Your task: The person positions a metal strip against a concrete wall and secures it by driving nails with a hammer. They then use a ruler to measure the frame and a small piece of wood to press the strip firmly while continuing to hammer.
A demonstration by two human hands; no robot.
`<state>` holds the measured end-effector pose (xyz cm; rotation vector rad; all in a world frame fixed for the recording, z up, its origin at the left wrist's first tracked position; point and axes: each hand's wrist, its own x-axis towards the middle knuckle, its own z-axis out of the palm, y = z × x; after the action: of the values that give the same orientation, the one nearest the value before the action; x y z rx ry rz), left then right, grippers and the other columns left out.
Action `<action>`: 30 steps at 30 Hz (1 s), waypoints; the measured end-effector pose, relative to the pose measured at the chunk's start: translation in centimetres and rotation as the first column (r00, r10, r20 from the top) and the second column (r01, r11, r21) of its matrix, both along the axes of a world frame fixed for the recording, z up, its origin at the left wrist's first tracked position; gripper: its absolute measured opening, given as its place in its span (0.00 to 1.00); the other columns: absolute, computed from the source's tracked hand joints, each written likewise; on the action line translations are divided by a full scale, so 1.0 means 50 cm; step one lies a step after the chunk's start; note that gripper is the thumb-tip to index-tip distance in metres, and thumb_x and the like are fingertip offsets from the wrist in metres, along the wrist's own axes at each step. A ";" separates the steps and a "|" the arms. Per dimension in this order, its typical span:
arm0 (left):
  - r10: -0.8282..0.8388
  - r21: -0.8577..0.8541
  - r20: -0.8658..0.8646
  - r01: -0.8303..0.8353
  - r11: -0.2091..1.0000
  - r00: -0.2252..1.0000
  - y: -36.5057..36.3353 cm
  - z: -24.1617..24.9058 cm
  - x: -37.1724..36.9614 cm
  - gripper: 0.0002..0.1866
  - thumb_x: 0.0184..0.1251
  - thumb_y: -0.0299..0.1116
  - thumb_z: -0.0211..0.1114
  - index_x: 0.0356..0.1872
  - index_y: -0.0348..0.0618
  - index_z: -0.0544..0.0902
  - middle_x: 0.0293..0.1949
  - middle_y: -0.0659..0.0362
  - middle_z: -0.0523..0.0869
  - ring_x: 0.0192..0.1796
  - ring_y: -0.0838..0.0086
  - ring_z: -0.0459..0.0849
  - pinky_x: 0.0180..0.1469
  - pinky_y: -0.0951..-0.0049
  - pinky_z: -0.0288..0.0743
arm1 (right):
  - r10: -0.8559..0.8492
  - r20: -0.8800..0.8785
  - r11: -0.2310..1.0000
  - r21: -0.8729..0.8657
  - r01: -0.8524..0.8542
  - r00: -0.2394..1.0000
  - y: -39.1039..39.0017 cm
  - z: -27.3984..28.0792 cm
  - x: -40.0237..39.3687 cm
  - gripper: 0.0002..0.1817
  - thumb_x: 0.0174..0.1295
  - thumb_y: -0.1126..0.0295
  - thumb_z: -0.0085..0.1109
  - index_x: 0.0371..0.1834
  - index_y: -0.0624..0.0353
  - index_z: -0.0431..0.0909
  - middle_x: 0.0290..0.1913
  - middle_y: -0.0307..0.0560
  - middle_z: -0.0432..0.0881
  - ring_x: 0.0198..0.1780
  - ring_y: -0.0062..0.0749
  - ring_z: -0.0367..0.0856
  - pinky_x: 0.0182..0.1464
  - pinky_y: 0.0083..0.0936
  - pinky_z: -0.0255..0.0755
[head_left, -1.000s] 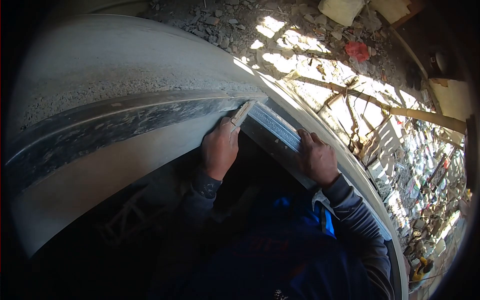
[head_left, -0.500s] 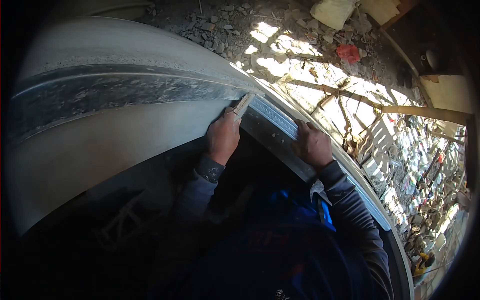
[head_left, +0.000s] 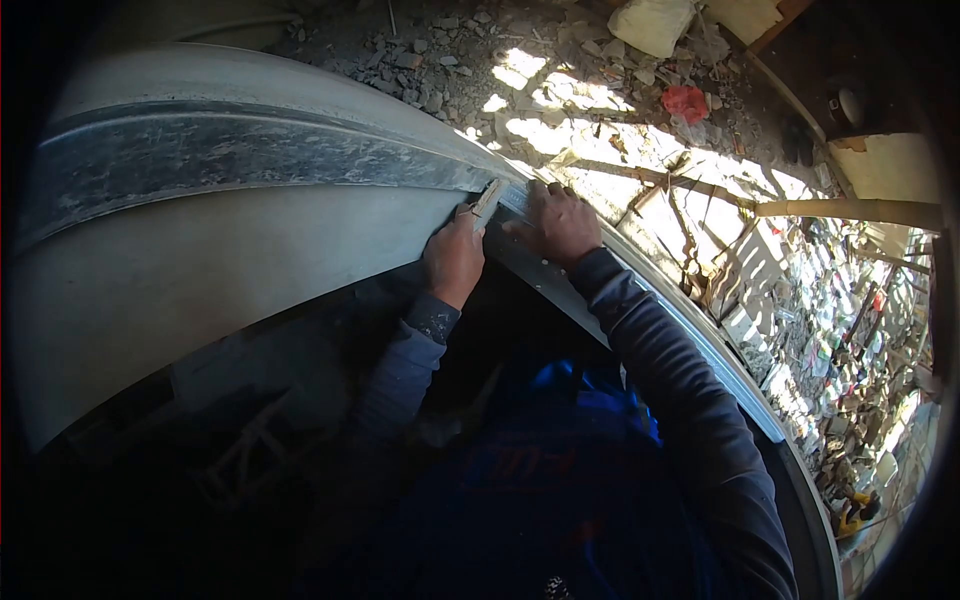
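My left hand (head_left: 455, 260) is closed around a short, rough piece of wood (head_left: 487, 200), its end upright at the corner where two ledges meet. Just right of it, my right hand (head_left: 562, 225) has its fingers curled over a ribbed, galvanized metal strip (head_left: 514, 197). That strip lies along the ledge and runs down to the right, partly hidden by my right sleeve (head_left: 680, 400). Left of the corner stretches a dark, scuffed band (head_left: 230, 150) along a pale wall (head_left: 250, 260). My fingertips on the strip's far side are partly hidden.
Beyond the ledge lies rubble (head_left: 430, 70) with a crumpled red piece (head_left: 686, 103). A pole (head_left: 850, 210) crosses the debris at the right, and litter (head_left: 830, 370) spreads below it. Dark space lies under the wall, with a faint frame-like object (head_left: 245, 455).
My right hand has slid up and left along the metal strip, closer to my left hand. My left hand still holds the wood piece at the corner.
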<state>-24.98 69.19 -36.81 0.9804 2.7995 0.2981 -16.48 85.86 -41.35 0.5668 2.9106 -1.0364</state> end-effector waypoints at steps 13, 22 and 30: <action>0.033 -0.152 0.047 -0.025 0.988 0.998 0.003 -0.019 -0.003 0.22 0.67 0.34 0.67 0.57 0.33 0.74 0.34 0.42 0.87 0.38 0.46 0.87 0.40 0.50 0.80 | -0.007 0.160 1.000 0.004 0.007 0.987 -0.001 -0.014 -0.039 0.31 0.62 0.40 0.63 0.47 0.60 0.74 0.34 0.54 0.88 0.37 0.48 0.88 0.44 0.44 0.78; -0.105 0.082 -0.062 0.110 0.991 0.993 -0.022 0.027 -0.001 0.18 0.69 0.32 0.66 0.55 0.33 0.78 0.40 0.45 0.87 0.43 0.49 0.88 0.43 0.56 0.82 | -0.004 0.020 0.995 0.096 0.002 1.000 -0.009 -0.051 -0.023 0.29 0.64 0.41 0.59 0.46 0.60 0.75 0.32 0.53 0.87 0.36 0.48 0.88 0.44 0.44 0.76; -0.075 0.237 -0.088 0.094 0.967 0.993 0.003 -0.004 0.012 0.23 0.70 0.29 0.65 0.64 0.33 0.75 0.46 0.45 0.86 0.47 0.51 0.86 0.47 0.58 0.80 | -0.018 0.046 0.999 0.033 0.017 0.999 -0.006 -0.045 -0.020 0.19 0.64 0.53 0.59 0.43 0.59 0.75 0.31 0.54 0.86 0.35 0.51 0.87 0.41 0.45 0.78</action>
<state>-24.39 69.35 -37.00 1.1826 2.8294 0.6123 -17.46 85.59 -43.62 0.6104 2.8925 -0.9652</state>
